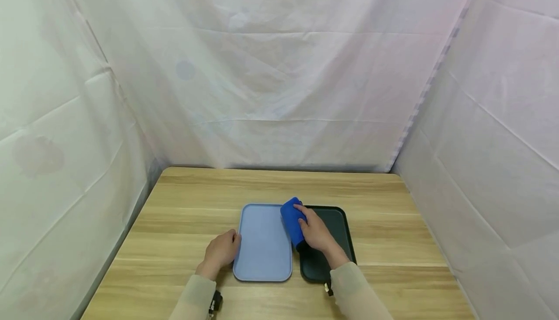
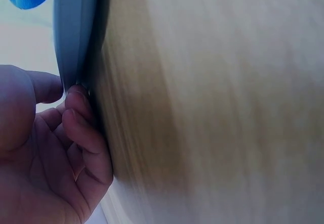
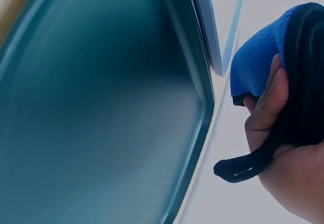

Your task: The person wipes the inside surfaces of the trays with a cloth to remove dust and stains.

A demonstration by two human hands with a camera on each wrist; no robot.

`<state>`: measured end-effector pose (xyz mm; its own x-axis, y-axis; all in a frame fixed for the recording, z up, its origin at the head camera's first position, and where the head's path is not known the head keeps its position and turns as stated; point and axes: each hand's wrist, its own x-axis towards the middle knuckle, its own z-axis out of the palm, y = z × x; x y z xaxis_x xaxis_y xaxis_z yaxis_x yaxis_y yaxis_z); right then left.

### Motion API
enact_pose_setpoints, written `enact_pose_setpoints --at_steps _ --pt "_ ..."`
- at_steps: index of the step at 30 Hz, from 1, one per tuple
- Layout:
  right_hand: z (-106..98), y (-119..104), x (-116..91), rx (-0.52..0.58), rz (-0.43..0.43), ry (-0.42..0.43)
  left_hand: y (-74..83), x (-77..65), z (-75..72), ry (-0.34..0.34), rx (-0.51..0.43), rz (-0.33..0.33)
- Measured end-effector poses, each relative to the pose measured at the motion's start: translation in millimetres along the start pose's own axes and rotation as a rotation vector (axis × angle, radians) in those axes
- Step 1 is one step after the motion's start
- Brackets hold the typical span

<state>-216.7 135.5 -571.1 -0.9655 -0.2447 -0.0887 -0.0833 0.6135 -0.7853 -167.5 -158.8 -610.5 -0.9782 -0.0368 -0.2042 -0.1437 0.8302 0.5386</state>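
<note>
The light blue tray (image 1: 264, 249) lies flat on the table, and my left hand (image 1: 221, 248) holds its left edge. In the left wrist view, the thumb of that hand (image 2: 43, 133) is at the tray's rim (image 2: 76, 29) and curled fingers are at its underside. My right hand (image 1: 316, 230) grips a blue cleaning mitt (image 1: 291, 220) with a black cuff and loop. The mitt is above the gap between the two trays, overlapping both in the head view. Close under the right forearm lies the dark green tray (image 1: 315, 265), partly covered by hand and mitt.
Both trays rest side by side on a wood-grain table (image 1: 183, 203). White sheeting (image 1: 279, 77) hangs behind the table and along both sides. A small black device (image 1: 215, 303) is at the left wrist.
</note>
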Motion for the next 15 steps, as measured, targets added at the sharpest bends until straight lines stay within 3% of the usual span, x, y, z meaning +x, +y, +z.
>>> enact_pose_setpoints --at_steps 9,15 --pt "18 -9 9 -0.068 -0.047 0.014 -1.0 -0.1 1.2 -0.005 -0.002 0.002" --pt "30 -13 12 -0.193 -0.037 0.041 0.2 -0.5 0.7 -0.001 -0.001 0.009"
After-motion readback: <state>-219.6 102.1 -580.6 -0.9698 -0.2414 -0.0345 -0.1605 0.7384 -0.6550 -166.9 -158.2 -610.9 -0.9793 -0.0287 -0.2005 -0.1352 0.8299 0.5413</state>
